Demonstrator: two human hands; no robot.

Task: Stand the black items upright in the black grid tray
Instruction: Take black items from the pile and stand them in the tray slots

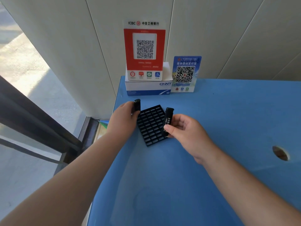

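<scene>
Table (211,128): blue top; it carries the grid tray.
Grid tray (150,126): black, flat, cells bare.
CHINT box (147,88): white and blue, behind the tray.
Left hand (123,118): fingers curled round a black lighter (137,106), upright at the tray's far-left corner.
Right hand (184,129): thumb and fingers pinch a second lighter (167,120), tilted over the tray's right edge.

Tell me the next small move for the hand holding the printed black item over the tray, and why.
Probably lower the right hand so the printed black item drops bottom-first into a cell on the near right side of the black grid tray. It is already held nearly upright above that edge, every visible cell looks empty, and the left hand holds another black item at the far left corner.
</scene>
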